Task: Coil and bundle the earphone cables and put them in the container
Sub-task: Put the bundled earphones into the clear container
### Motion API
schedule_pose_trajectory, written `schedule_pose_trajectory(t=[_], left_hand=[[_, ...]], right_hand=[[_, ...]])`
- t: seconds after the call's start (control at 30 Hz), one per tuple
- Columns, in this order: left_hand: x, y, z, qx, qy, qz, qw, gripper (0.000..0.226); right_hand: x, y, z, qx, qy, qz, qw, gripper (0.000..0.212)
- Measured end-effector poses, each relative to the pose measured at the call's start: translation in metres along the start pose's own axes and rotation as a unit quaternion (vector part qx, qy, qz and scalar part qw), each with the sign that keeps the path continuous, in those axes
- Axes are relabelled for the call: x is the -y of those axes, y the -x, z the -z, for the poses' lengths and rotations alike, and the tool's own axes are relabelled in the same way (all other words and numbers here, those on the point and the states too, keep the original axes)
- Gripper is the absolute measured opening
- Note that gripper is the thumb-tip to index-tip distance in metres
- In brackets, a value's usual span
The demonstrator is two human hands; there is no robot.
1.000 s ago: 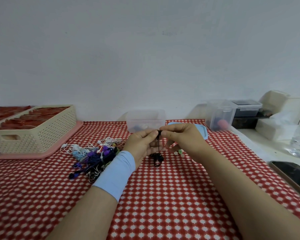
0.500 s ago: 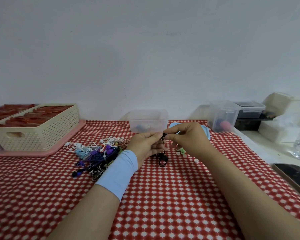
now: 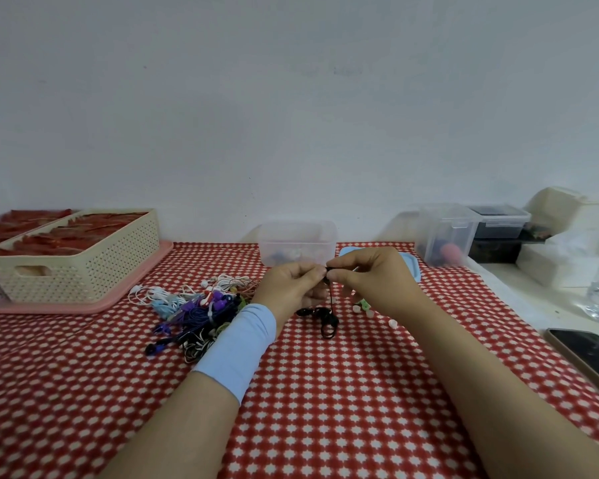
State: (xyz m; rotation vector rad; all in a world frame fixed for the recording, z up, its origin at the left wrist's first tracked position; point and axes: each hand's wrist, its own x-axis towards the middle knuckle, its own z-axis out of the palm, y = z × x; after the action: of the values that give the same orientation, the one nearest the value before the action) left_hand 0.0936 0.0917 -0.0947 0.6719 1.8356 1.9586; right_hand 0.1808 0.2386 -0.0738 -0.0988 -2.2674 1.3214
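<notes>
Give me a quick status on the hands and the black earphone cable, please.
Left hand and right hand both pinching the black earphone cable at its top. Rest dangles, loose loops on the tablecloth. Clear container just behind, nothing between.

Not much going on tbh. Over the last second the left hand (image 3: 291, 288) and right hand (image 3: 374, 281) drift a bit to the right. The low end of the black earphone cable (image 3: 320, 316) spreads wider over the tablecloth (image 3: 325, 392) instead of hanging in a tight clump. A couple more white ear tips (image 3: 391, 323) show beside the right wrist.
</notes>
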Motion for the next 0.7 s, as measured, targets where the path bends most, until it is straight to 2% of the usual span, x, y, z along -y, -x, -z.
schedule_pose_trajectory(t=[0.13,0.23,0.5,0.7], left_hand=[[-0.0026,0.0017,-0.0006,-0.006,-0.018,-0.024,1.000,0.011],[-0.0024,0.0013,-0.0007,-0.021,-0.079,-0.054,0.995,0.011],[-0.0013,0.0012,0.0034,-0.060,-0.232,-0.176,0.955,0.013],[-0.0042,0.0041,0.0023,-0.067,-0.253,-0.194,0.945,0.021]], right_hand=[[0.0004,0.0002,-0.0007,-0.005,-0.065,-0.044,0.997,0.014],[-0.0007,0.0003,-0.0016,-0.010,-0.092,-0.074,0.993,0.014],[0.0001,0.0015,-0.0019,0.012,-0.141,-0.125,0.982,0.013],[0.0041,0.0024,-0.0001,0.011,-0.158,-0.145,0.977,0.009]])
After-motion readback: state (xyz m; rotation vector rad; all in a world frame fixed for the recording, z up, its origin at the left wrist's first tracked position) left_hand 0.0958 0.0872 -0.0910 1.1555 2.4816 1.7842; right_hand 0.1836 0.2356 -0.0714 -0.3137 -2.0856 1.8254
